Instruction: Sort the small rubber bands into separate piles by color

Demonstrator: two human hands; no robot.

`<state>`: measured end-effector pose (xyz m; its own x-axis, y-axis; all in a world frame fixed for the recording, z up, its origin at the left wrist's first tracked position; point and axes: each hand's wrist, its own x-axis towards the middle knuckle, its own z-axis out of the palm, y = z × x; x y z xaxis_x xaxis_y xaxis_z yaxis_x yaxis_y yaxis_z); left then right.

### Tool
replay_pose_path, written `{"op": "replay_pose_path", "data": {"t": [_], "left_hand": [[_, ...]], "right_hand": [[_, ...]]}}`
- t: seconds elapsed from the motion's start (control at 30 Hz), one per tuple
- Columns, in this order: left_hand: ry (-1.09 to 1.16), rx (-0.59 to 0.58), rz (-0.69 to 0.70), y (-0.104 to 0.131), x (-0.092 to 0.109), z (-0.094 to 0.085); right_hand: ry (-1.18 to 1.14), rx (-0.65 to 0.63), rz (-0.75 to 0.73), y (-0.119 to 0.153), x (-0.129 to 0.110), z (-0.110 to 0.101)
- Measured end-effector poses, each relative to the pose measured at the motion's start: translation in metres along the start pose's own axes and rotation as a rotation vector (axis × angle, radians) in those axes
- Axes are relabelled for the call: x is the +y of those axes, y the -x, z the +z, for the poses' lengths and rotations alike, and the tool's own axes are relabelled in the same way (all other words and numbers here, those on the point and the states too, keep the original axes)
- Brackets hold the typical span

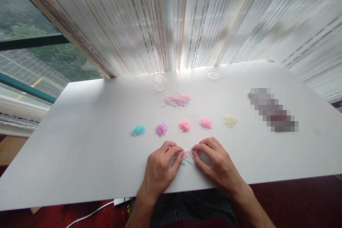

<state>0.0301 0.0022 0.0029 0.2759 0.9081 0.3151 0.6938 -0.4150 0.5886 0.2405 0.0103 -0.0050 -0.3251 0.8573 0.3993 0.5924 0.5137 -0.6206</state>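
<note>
My left hand (pixel 164 162) is closed in a pinch near the table's front edge, and my right hand (pixel 213 158) pinches opposite it. Between the fingertips lies a small bunch of mixed pastel elastic bands (pixel 187 156), pink, lilac and blue; both hands grip at its edges. How many bands the fingers hold is too small to tell. Just beyond the hands, small piles sorted by colour form a row: a turquoise pile (pixel 138 130), a purple pile (pixel 161 129), a coral pink pile (pixel 184 125), a light pink pile (pixel 206 123) and a pale yellow pile (pixel 230 120).
Behind the row lies a larger mixed pile of bands (pixel 177 99). A clear plastic tub (pixel 159 82) and a clear lid (pixel 214 74) stand at the back of the white table (pixel 80 142), by the curtain (pixel 173 21). A blurred-out object (pixel 272 110) lies at right.
</note>
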Motion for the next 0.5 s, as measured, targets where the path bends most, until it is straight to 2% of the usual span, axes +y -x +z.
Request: {"op": "replay_pose_path", "data": {"t": [0.5], "left_hand": [[-0.002,0.042,0.037,0.0001,0.0033,-0.0040]], "right_hand": [[0.019,0.057,0.034,0.0000,0.0039,-0.0003]]}}
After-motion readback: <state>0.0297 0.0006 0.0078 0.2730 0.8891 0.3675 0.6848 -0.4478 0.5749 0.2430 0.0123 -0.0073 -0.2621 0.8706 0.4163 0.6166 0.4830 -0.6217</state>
